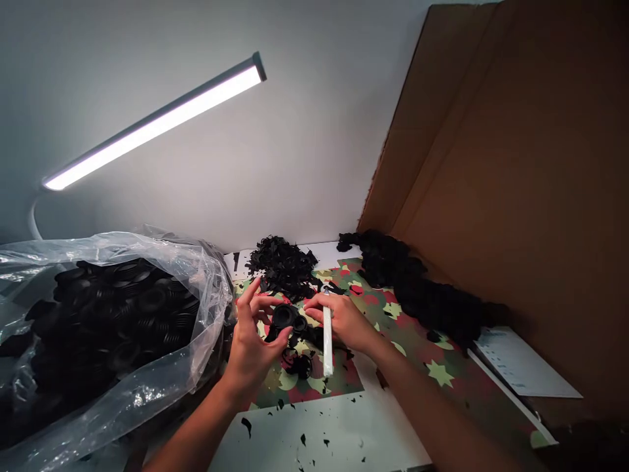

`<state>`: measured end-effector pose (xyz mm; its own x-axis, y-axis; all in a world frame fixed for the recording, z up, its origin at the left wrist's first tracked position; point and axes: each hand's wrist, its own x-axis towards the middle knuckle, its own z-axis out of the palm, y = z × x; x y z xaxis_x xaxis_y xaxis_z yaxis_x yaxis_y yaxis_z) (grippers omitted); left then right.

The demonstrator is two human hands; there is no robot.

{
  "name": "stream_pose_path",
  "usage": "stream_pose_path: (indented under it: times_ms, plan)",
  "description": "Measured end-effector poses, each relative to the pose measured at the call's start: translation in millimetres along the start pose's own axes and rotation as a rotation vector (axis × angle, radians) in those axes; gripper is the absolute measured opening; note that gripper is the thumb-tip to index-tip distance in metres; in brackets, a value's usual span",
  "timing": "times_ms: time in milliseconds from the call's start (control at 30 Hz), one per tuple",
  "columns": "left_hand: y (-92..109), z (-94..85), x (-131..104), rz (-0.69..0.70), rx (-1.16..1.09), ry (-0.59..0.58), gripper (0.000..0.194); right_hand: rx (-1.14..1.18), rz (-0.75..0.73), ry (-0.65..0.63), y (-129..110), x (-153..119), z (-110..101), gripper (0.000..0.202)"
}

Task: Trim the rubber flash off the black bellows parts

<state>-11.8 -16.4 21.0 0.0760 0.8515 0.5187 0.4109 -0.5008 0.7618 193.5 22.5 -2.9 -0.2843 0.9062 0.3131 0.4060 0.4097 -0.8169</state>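
Note:
My left hand [253,344] pinches a round black rubber part [284,316] with a raised rim, thumb below and fingers above. My right hand [344,318] is closed on a slim white-handled tool [327,341], whose handle points down toward me. The tool's working end is hidden. Beside the held part, near the right fingertips, is a smaller black ring [300,323]. Below my hands, black ring-shaped scraps [299,364] lie on the camouflage-patterned sheet [339,383] with stars.
At left, a clear plastic bag [211,314] holds many black rubber parts [122,314]. A heap of black shavings [282,262] sits at the back; a long black pile [417,288] runs along the cardboard [515,196]. A lit lamp [157,124] hangs above. White paper [528,364] lies right.

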Motion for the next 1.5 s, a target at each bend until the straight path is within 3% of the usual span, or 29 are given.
stream_pose_path:
  times_ms: [133,233,267,300,367,400,467,533,600,700,767,900,1033,1167,1233,1367,1500]
  plan:
    - [18,-10.5,-1,0.18,0.191,-0.004,0.07,-0.019,0.035,0.016,3,1,-2,0.017]
    - [45,-44.3,3,0.407,0.484,0.086,0.043,-0.011,-0.001,0.021,1,-1,3,0.015]
    - [53,-59.4,6,0.411,0.606,0.198,0.038,-0.007,-0.031,0.014,0,-2,6,0.015]
    - [60,-74.8,10,0.335,0.745,0.195,0.036,-0.011,-0.071,0.0,-1,-3,11,0.014]
    - [69,-101.6,18,0.161,0.94,0.306,0.031,-0.074,-0.168,-0.048,-3,-5,23,0.011]
    - [71,-110.7,21,0.098,1.014,0.315,0.03,-0.136,-0.212,-0.074,-5,-6,31,0.012]
    - [72,-117.0,25,0.112,1.071,0.286,0.029,-0.294,-0.275,-0.131,-8,-7,46,0.027]
    - [70,-107.2,23,0.245,1.002,0.192,0.028,-0.43,-0.292,-0.183,-10,-7,57,0.04]
    - [64,-85.8,17,0.319,0.842,0.0,0.028,-0.464,-0.275,-0.195,-12,-6,61,0.04]
    - [42,-47.3,8,0.19,0.6,-0.266,0.021,-0.281,-0.173,-0.069,-11,-4,54,0.033]
    - [21,-24.4,6,0.016,0.469,-0.349,0.021,-0.078,-0.065,0.04,-8,-2,44,0.028]
    - [-12,6.2,9,-0.345,-0.036,-0.236,0.033,0.174,0.109,0.19,-7,1,30,0.031]
    - [-19,14.2,8,-0.59,-0.472,-0.128,0.044,0.201,0.112,0.212,-14,-3,35,0.039]
    - [-19,9.2,6,-0.542,-0.383,-0.043,0.04,0.133,0.009,0.05,-23,-13,46,0.037]
    - [-20,6.3,7,-0.503,-0.325,0.008,0.045,0.142,-0.001,0.037,-25,-16,46,0.037]
    - [-19,2.6,6,-0.494,-0.332,0.043,0.059,0.228,0.06,0.152,-26,-18,34,0.052]
    - [-16,1.1,2,-0.495,-0.336,-0.016,0.05,0.168,0.019,0.225,-28,-18,24,0.048]
